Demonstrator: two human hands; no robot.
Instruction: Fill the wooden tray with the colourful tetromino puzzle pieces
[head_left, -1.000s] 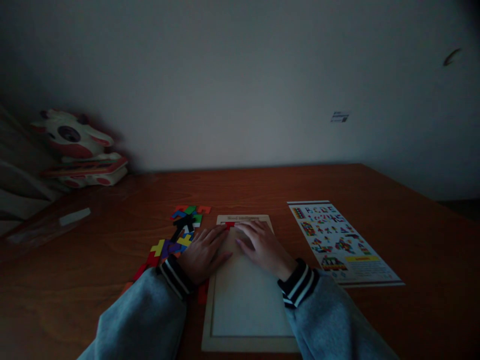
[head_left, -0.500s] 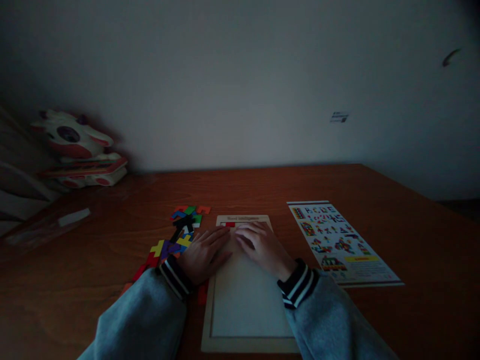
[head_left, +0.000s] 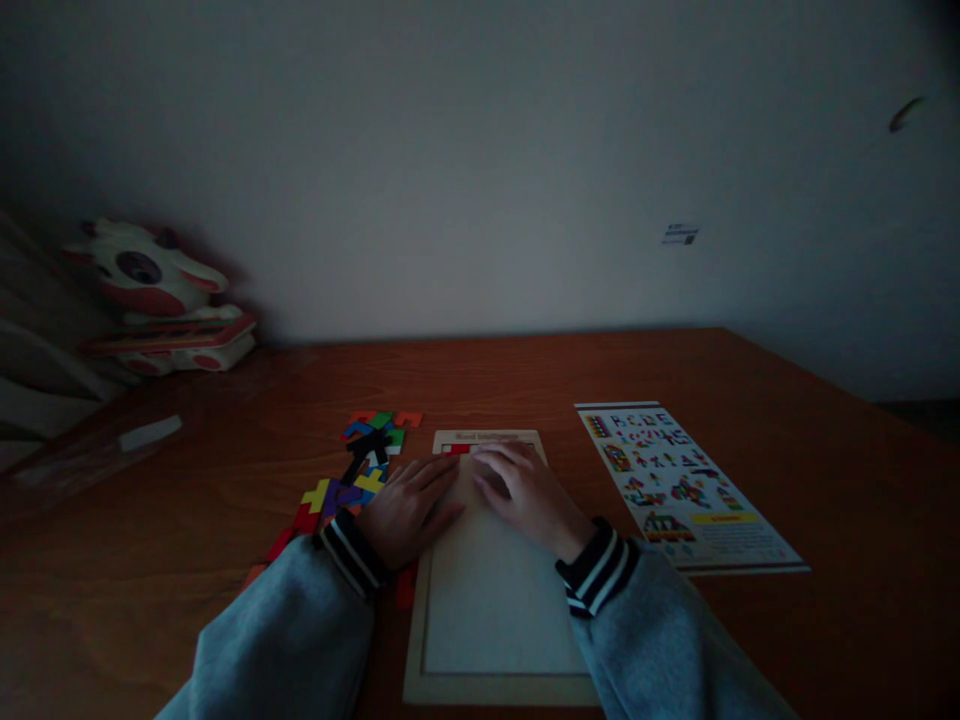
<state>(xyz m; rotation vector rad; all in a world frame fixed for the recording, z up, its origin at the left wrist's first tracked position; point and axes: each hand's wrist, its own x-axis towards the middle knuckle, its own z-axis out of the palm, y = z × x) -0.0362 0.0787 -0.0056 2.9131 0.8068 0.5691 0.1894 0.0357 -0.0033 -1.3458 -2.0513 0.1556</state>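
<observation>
A wooden puzzle board (head_left: pixel 502 600) with a raised rim lies lengthwise in front of me. One red puzzle piece (head_left: pixel 455 449) sits at its upper left, inside the rim and partly covered by fingertips. My left hand (head_left: pixel 412 508) rests over the board's left edge, fingers stretched toward the red piece and thumb apart. From the other side, my right hand (head_left: pixel 529 493) reaches over the upper board. Its fingers are slightly bent, with a gap to the thumb and their tips near the red piece. Whether the fingertips press on it cannot be made out.
Several coloured puzzle pieces (head_left: pixel 367 445) lie heaped left of the board, some hidden behind my left sleeve. A printed pattern sheet (head_left: pixel 682 485) lies at the right on the brown table (head_left: pixel 615 365). A cow-shaped toy (head_left: pixel 161 300) stands at the far left by the wall.
Both hands stay almost still over the upper board. The red piece shows in about the same place, and the view has shifted only very slightly.
</observation>
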